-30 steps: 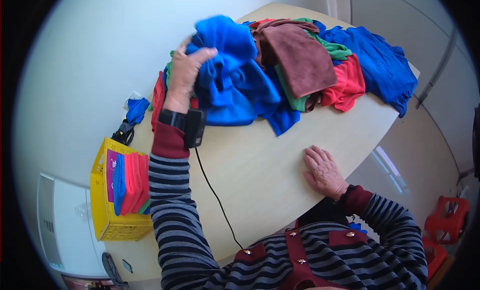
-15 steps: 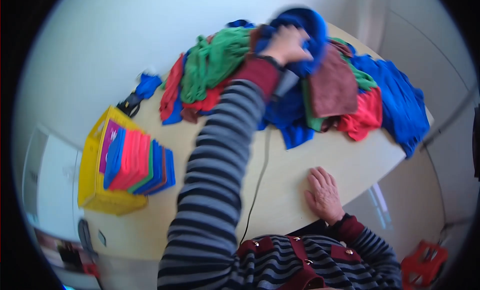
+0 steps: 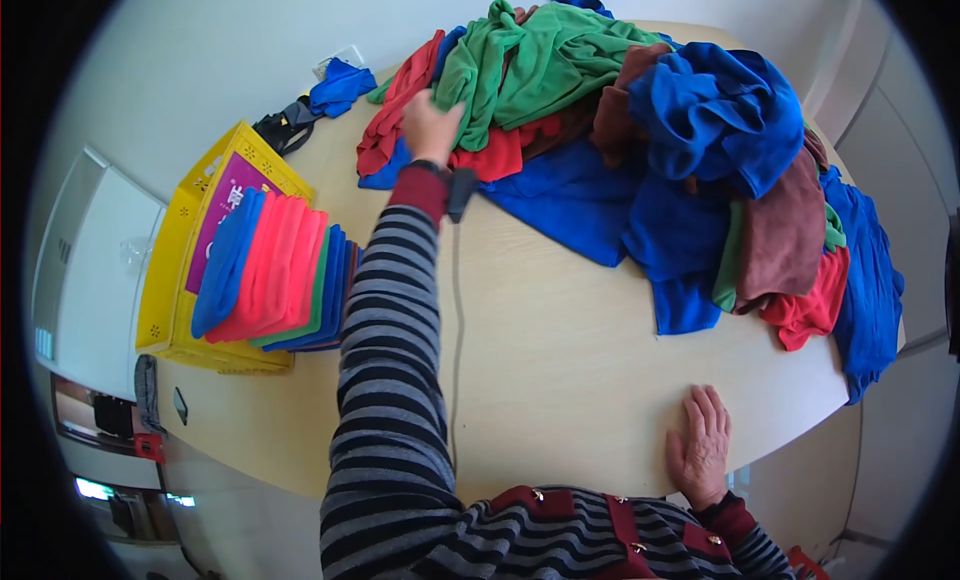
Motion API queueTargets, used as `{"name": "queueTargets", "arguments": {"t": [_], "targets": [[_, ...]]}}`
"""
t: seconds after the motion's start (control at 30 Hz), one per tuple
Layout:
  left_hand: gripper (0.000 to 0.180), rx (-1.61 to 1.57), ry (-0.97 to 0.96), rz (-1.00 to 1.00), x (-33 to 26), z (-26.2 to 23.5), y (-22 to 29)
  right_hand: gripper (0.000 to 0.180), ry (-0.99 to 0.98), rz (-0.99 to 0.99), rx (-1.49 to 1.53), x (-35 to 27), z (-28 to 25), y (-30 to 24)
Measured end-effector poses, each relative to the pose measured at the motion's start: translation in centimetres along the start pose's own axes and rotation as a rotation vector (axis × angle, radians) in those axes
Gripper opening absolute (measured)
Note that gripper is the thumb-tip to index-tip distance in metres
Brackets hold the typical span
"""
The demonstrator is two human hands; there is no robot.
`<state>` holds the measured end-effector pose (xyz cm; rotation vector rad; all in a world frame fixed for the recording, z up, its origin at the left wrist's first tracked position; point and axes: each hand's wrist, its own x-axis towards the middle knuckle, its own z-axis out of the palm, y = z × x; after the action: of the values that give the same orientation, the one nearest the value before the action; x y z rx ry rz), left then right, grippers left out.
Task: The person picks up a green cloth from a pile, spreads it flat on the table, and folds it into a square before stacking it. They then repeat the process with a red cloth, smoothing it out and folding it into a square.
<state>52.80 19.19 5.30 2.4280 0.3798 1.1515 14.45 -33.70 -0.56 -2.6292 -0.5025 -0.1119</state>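
Your left hand [image 3: 432, 132] reaches to the near left edge of a rumpled, soft green cloth [image 3: 560, 62]. Its fingers are bent downward there; whether they grip the fabric or only touch it, I cannot tell. The green cloth spreads away to the right of those fingers, and a long, crumpled red cloth [image 3: 412, 78] lies just beside them on the left. Well to their right sits a bunched, bright blue cloth [image 3: 712, 110], with a flat brown cloth [image 3: 785, 235] beyond it, nearer to you.

Left of the same fingers and closer to your body stands a yellow plastic basket [image 3: 163, 280], with a row of folded blue, red and green cloths [image 3: 285, 265] at it. Your right hand [image 3: 703, 448] lies flat with nothing held, its fingers stretched out on the pale wooden surface [image 3: 560, 380], well apart from the heaped cloths ahead of them.
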Motion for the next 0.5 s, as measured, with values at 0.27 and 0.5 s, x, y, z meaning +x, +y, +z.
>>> {"name": "queueTargets", "arguments": {"t": [0.27,0.5], "targets": [[0.09,0.559,-0.157,-0.311,-0.2,3.9,-14.4,0.057,-0.09,0.059,-0.08,0.7,0.8,-0.1],[0.048,0.36,-0.364,-0.278,1.4,4.6,-13.2,0.058,-0.107,0.068,-0.098,0.7,0.3,-0.6]]}}
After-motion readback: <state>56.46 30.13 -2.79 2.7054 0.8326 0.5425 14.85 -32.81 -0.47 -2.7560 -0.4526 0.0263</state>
